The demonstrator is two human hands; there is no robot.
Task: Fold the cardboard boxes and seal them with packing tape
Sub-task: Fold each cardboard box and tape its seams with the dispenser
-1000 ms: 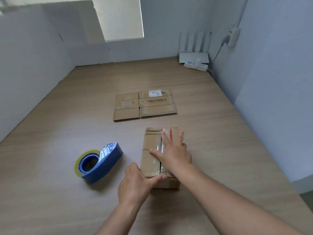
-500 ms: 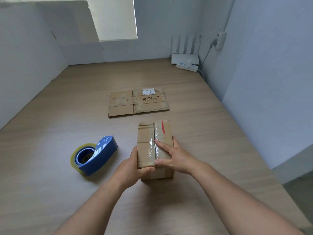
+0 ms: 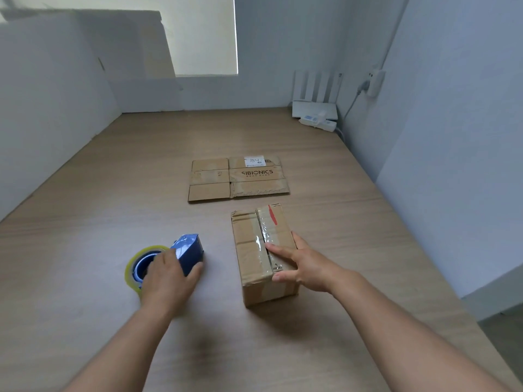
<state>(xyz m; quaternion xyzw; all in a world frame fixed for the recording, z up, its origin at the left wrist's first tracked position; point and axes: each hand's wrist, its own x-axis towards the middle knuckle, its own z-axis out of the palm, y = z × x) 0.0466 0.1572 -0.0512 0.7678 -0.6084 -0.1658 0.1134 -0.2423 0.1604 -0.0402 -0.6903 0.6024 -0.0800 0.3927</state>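
**Q:** Where did the task's items lie in the frame?

**A:** Right of centre, a folded cardboard box (image 3: 263, 250) stood on the wooden worktop (image 3: 85, 222). Its top flaps were closed, and clear tape ran along the seam beside a red mark. Above it, at the centre of the frame and apart from it, lay a flattened box (image 3: 237, 176) printed "SIBIONICS", with a white label (image 3: 254, 161) near its far edge. At lower left of centre sat a blue tape dispenser (image 3: 186, 251) carrying a yellowish tape roll (image 3: 133, 267), well apart from the folded box.

**Q:** What was the state of each hand?

**A:** The left hand (image 3: 167, 278) lay over the tape dispenser. Its fingers were curled over the roll and its thumb was against the blue body's right side, so it gripped the tool. The right hand (image 3: 305, 267) rested on the near right part of the folded box. Its fingers were extended across the top, the forefinger reached the taped seam, and the thumb lay along the near top edge. It pressed on the box rather than clasping it.

**Q:** What else was in view?

**A:** In the upper right corner of the worktop stood a white router (image 3: 314, 108) with upright antennas. A power strip (image 3: 318, 124) lay in front of it, touching or just beside it. A wall plug (image 3: 375, 80) sat higher on the wall, with a cable running down from it.
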